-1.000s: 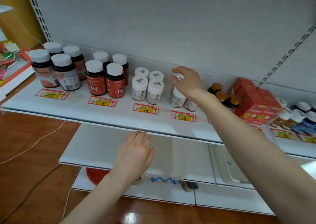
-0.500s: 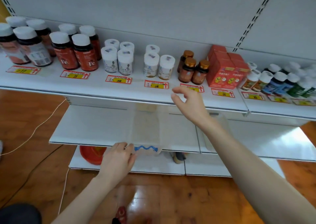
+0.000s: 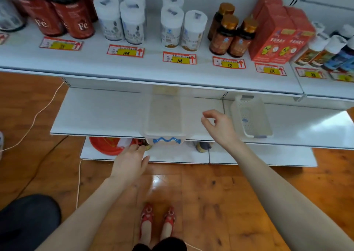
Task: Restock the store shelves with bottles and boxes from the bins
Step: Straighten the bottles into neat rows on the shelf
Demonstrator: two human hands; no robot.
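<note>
While I stand on a glossy wooden floor (image 3: 210, 193) before white metal shelving, the clear bin (image 3: 165, 116) sits on the middle shelf (image 3: 99, 112), its front edge jutting just past the lip and marked with a blue wavy line (image 3: 166, 140). I can make out nothing inside it.

My left hand (image 3: 130, 164) is below and to the left of the bin's front. Its fingers are fairly straight and hold nothing, with the tips right by the bin's lower left corner; I cannot tell whether they touch it. My right hand (image 3: 220, 128) hovers over the same shelf, just right of the bin, its fingers loosely curled around nothing and the thumb apart from them. A white slotted basket (image 3: 251, 116) lies just beyond that hand.

On the top shelf (image 3: 134, 68) stand dark red bottles (image 3: 74, 18) marked "Fe", white capped bottles (image 3: 122, 18), amber bottles with gold caps (image 3: 229, 34) and red boxes (image 3: 275, 34). Red and yellow price tags along the front read 108 (image 3: 125, 51), 118 (image 3: 179, 58), 58 (image 3: 229, 62) and 68 (image 3: 271, 69); the bottles' smaller print is too blurred to read.

A red bowl (image 3: 107, 145) sits on the bottom shelf, and a pale cord (image 3: 38, 114) trails over the floor at left.
</note>
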